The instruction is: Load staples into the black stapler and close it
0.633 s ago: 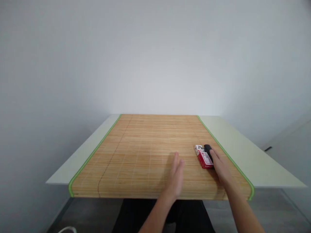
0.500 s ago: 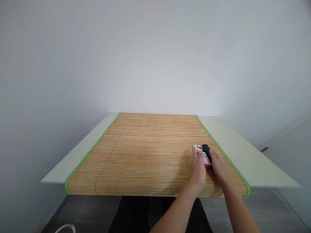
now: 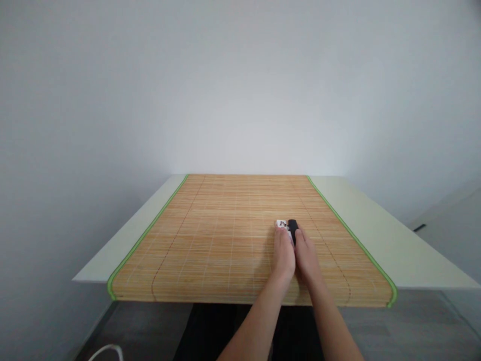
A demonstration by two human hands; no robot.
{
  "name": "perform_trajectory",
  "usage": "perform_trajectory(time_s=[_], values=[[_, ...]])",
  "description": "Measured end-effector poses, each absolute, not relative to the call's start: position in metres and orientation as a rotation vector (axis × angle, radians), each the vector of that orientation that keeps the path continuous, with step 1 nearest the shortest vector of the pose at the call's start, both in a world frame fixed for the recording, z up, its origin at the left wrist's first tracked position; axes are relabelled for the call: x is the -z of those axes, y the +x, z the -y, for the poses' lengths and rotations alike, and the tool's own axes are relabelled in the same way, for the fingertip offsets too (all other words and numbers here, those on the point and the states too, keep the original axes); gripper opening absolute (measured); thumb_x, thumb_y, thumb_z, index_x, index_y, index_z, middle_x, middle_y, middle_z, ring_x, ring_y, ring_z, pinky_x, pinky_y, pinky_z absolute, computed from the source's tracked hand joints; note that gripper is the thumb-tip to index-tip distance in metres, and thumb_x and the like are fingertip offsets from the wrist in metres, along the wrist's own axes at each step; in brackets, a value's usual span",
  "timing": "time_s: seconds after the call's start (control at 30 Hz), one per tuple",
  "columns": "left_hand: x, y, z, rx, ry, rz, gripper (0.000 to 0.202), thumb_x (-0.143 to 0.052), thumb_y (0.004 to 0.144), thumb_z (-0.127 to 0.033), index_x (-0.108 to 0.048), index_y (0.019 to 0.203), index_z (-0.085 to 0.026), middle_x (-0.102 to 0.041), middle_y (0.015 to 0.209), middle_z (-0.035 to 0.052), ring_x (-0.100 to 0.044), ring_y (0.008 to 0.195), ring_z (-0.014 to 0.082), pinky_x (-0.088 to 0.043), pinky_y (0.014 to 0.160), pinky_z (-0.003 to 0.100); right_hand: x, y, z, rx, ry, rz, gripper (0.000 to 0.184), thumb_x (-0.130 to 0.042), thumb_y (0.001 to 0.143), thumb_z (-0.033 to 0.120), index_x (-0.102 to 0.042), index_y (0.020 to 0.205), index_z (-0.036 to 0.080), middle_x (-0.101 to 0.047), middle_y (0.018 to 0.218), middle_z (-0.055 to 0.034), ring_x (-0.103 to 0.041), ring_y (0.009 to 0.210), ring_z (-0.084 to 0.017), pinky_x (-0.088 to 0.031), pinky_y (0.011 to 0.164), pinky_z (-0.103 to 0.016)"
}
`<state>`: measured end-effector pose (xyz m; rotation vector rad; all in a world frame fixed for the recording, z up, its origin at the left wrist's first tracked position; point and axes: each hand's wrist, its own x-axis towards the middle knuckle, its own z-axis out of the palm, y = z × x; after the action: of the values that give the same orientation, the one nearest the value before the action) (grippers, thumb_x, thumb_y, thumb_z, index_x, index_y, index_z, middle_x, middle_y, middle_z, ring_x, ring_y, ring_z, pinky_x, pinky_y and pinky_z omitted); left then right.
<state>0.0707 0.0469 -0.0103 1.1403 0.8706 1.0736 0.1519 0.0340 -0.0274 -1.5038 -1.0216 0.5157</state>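
The mat (image 3: 225, 240) lies over the middle of the table (image 3: 379, 220). On the mat's near half, right of its centre, sit a small box (image 3: 281, 222) and a black object (image 3: 292, 225), side by side, the box on the left. Six tenths of a second ago this pair lay farther right on the mat, close to its right green border; now it is nearer the mat's centre.

The left hand (image 3: 284, 253), earlier apart from everything above the mat, now lies along the box with straight fingers and covers most of it, so the red part seen before is hidden. The right hand (image 3: 307, 256) stays against the right side of the black object, as before, and has shifted left over the mat with it. The two hands flank the pair from both sides; whether either one actually grips, I cannot tell.

Past the mat's near edge, dark trousers (image 3: 210, 331) show below.
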Motion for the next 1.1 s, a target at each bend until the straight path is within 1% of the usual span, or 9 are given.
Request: perform_trajectory(time_s=[0.1, 0.2, 0.27, 0.37, 0.43, 0.53, 0.63, 0.8, 1.1], values=[[0.006, 0.022, -0.053, -1.156, 0.979, -1.036, 0.059, -0.036, 0.101, -0.058, -0.059, 0.139, -0.019, -0.057, 0.147, 0.0126, -0.041, 0.146, 0.0303, -0.030, 0.123, 0.047, 0.026, 0.098, -0.044, -0.548, -1.437, 1.087, 0.059, -0.038, 0.102, 0.056, -0.057, 0.145, 0.021, -0.057, 0.149, -0.0097, -0.051, 0.139, -0.028, -0.036, 0.120, -0.048], [0.000, -0.010, -0.056, -1.143, 0.930, -1.027, 0.059, -0.037, 0.101, -0.061, -0.064, 0.130, -0.018, -0.065, 0.137, 0.0127, -0.055, 0.134, 0.0303, -0.039, 0.117, 0.047, 0.024, 0.064, -0.050, -0.569, -1.383, 1.136, 0.060, -0.037, 0.103, 0.057, -0.051, 0.149, 0.022, -0.055, 0.150, -0.0102, -0.050, 0.139, -0.027, -0.034, 0.120, -0.049], [-0.003, -0.021, -0.056, -1.141, 0.961, -0.998, 0.058, -0.035, 0.102, -0.060, -0.065, 0.128, -0.018, -0.066, 0.135, 0.0126, -0.059, 0.129, 0.0292, -0.041, 0.115, 0.046, 0.023, 0.060, -0.051, -0.611, -1.386, 1.127, 0.061, -0.037, 0.103, 0.059, -0.050, 0.150, 0.022, -0.052, 0.153, -0.0098, -0.047, 0.142, -0.027, -0.031, 0.122, -0.049], [-0.003, -0.038, -0.055, -1.163, 1.118, -0.988, 0.052, -0.040, 0.102, -0.057, -0.061, 0.134, -0.021, -0.060, 0.142, 0.0111, -0.055, 0.133, 0.0281, -0.040, 0.116, 0.045, 0.023, 0.077, -0.045, -0.677, -1.443, 1.066, 0.068, -0.041, 0.099, 0.064, -0.048, 0.152, 0.022, -0.044, 0.158, -0.0090, -0.038, 0.149, -0.029, -0.023, 0.126, -0.049], [-0.002, -0.056, -0.054, -1.166, 1.325, -1.023, 0.051, -0.052, 0.099, -0.053, -0.053, 0.141, -0.025, -0.053, 0.149, 0.0099, -0.049, 0.139, 0.0277, -0.035, 0.119, 0.045, 0.023, 0.097, -0.037, -0.698, -1.454, 1.085, 0.069, -0.046, 0.097, 0.065, -0.048, 0.152, 0.024, -0.044, 0.159, -0.0081, -0.038, 0.149, -0.029, -0.023, 0.127, -0.049], [0.002, -0.085, -0.054, -1.110, 1.744, -1.074, 0.070, -0.075, 0.085, -0.045, -0.046, 0.146, -0.028, -0.048, 0.148, 0.0099, -0.044, 0.140, 0.0282, -0.031, 0.121, 0.046, 0.021, 0.126, -0.023, -0.707, -1.420, 1.301, 0.061, -0.056, 0.095, 0.060, -0.052, 0.147, 0.029, -0.051, 0.154, -0.0062, -0.044, 0.144, -0.028, -0.029, 0.125, -0.051], [0.003, -0.100, -0.057, -1.014, 1.981, -1.082, 0.083, -0.087, 0.073, -0.043, -0.047, 0.145, -0.032, -0.050, 0.141, 0.0087, -0.048, 0.133, 0.0296, -0.036, 0.117, 0.046, 0.019, 0.141, -0.013, -0.605, -1.422, 1.590, 0.061, -0.067, 0.089, 0.056, -0.056, 0.144, 0.030, -0.053, 0.152, -0.0063, -0.042, 0.146, -0.029, -0.029, 0.124, -0.053], [0.004, -0.095, -0.063, -0.957, 2.093, -1.122, 0.082, -0.089, 0.070, -0.042, -0.051, 0.142, -0.035, -0.053, 0.133, 0.0073, -0.053, 0.125, 0.0303, -0.041, 0.109, 0.045, 0.021, 0.138, -0.013, -0.458, -1.460, 1.781, 0.067, -0.072, 0.085, 0.053, -0.053, 0.145, 0.030, -0.051, 0.153, -0.0086, -0.039, 0.147, -0.032, -0.033, 0.121, -0.057], [0.006, -0.097, -0.063, -0.994, 2.068, -1.080, 0.070, -0.086, 0.073, -0.034, -0.055, 0.136, -0.033, -0.055, 0.131, 0.0057, -0.055, 0.122, 0.0272, -0.043, 0.107, 0.042, 0.024, 0.137, -0.019, -0.438, -1.442, 1.785, 0.063, -0.076, 0.081, 0.056, -0.062, 0.135, 0.029, -0.053, 0.151, -0.0099, -0.043, 0.144, -0.033, -0.036, 0.119, -0.057]])
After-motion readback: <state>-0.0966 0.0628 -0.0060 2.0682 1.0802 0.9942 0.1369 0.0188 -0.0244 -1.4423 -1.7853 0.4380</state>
